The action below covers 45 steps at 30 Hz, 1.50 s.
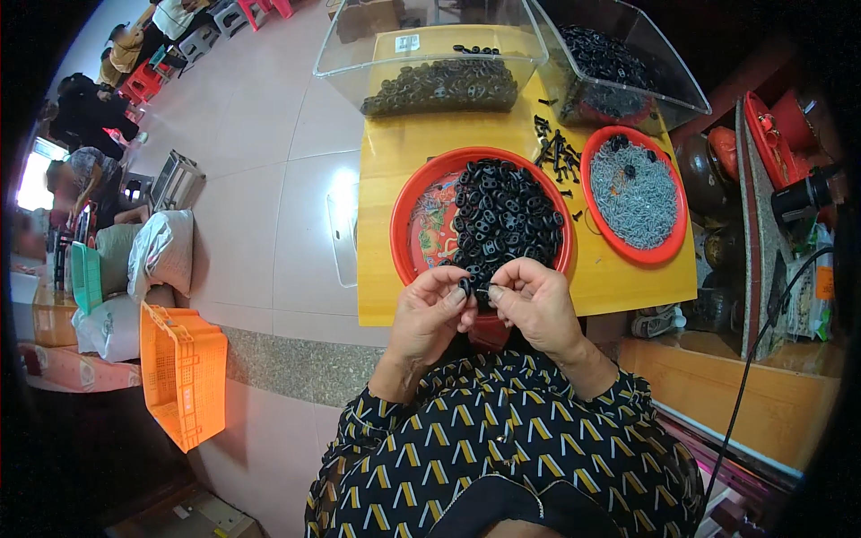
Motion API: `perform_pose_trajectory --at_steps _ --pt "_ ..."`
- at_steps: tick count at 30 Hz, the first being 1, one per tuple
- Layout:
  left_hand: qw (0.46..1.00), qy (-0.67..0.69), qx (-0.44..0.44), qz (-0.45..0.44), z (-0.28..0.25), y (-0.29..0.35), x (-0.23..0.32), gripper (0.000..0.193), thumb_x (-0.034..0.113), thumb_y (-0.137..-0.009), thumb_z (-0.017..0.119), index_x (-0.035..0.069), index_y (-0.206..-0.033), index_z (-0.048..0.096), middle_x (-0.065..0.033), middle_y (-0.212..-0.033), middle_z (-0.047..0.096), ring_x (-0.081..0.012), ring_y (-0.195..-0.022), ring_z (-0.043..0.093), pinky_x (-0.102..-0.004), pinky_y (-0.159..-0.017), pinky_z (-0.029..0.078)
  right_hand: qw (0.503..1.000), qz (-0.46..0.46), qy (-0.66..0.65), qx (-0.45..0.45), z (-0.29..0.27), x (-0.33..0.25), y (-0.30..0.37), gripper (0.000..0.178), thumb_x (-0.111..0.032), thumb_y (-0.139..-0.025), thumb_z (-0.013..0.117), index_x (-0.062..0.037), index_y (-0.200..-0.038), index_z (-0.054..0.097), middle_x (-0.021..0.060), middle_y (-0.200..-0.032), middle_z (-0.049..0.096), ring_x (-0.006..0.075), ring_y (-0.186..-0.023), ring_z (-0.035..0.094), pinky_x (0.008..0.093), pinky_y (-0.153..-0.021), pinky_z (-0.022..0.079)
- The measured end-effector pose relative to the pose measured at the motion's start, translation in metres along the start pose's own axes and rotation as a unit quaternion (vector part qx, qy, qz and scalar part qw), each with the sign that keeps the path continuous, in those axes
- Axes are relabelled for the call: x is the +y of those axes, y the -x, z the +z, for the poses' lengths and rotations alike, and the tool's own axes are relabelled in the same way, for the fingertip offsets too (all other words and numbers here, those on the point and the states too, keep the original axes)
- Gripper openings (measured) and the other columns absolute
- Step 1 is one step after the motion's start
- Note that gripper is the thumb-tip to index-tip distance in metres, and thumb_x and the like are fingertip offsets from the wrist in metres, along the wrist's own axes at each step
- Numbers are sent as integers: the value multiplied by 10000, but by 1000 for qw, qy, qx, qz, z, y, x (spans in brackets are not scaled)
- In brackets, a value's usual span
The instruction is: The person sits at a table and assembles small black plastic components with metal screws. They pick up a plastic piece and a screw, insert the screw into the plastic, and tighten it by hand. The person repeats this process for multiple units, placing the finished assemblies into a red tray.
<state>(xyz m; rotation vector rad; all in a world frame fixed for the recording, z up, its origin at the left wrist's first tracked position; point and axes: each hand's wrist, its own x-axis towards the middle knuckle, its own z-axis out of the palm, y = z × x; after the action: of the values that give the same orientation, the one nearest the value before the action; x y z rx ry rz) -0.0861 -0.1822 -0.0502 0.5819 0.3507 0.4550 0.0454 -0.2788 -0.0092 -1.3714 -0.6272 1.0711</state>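
floor: pale tiles, left of the yellow table [404,152] and running up past it; grey stone strip near my knees.
yellow table: landmark, straight ahead of me; everything else placed off it.
clear bins: two see-through bins at the table's far edge. Left bin [359,54] holds a layer of black plastic parts; right bin [668,76] has more of them, tilted toward me.
orange crate [184,372]: on the floor, well left of the table's near corner.
big red tray [404,238]: on the table's near middle, heaped with black ring parts [507,220] on its right half.
small red tray [632,193]: on the table's right side, just beside the big tray, full of grey screws [637,193].
loose black bits [556,152]: on the bare table between the two trays, toward the bins.
my left hand [430,314]: over the table's near edge, fingers curled, pinching a small black ring [465,286] with thumb and forefinger.
my right hand [536,305]: just beside the left, fingertips touching it at the ring; fingers pinched shut; what they grip is too small to tell.
black ring: between both hands, just below the big tray's near rim.
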Motion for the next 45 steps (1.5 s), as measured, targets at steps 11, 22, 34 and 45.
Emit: perform_pose_trajectory --at_steps 11,22,34,45 --pt "994 -99 -14 42 1 2 0 239 16 -796 580 5 -1029 531 -72 -779 584 -122 -627 565 -216 -555 467 1000 3 24 -12 0 0 -1 67 -22 -771 582 -5 -824 543 -26 -665 535 2 -524 460 149 -456 370" --pt "970 -236 -11 55 4 5 3 229 29 -799 586 -5 -1020 536 -31 -779 587 -82 -658 563 -203 -582 475 998 13 53 -33 -4 -1 0 51 -33 -786 563 -2 -799 524 -13 -649 534 28 -545 506 177 -454 414" --pt "964 -258 -17 71 6 7 0 212 20 -810 567 -24 -1015 532 -59 -832 601 -86 -690 563 -209 -598 478 982 88 -118 -118 -15 9 -9 127 -69 -780 618 -10 -861 541 -2 -675 552 56 -577 537 179 -481 445" --pt "951 -285 -18 118 9 8 -6 203 -24 -796 561 -41 -998 554 -46 -828 585 -77 -690 547 -197 -603 457 970 34 -178 -161 -15 22 -10 186 -111 -774 635 -19 -890 522 12 -780 537 91 -670 566 203 -553 493"
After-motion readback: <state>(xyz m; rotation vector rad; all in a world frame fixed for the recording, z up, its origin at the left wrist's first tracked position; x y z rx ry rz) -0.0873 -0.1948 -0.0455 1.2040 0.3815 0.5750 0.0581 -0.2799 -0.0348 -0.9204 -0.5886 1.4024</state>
